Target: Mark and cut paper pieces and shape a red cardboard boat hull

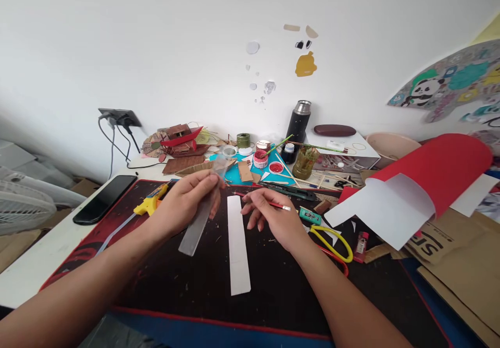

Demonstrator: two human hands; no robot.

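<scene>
My left hand (pixel 197 196) is closed around a clear plastic ruler (pixel 196 229), which slants up and away over the dark mat. In my right hand (pixel 272 216) a red pencil (pixel 269 201) is gripped between thumb and fingers, its pale end pointing right. Between the two hands a narrow white paper strip (pixel 238 254) lies flat on the mat, its long side running away from me. The right fingertips are just beside the strip's far part; whether they touch it, I cannot tell.
Left are a yellow glue gun (pixel 151 200) and a phone (pixel 104 199). Paint jars (pixel 261 159), a black thermos (pixel 299 121) and a box cutter (pixel 292 190) sit behind. Yellow-handled scissors (pixel 339 241), an eraser (pixel 310 215) and rolled red paper (pixel 453 173) are right.
</scene>
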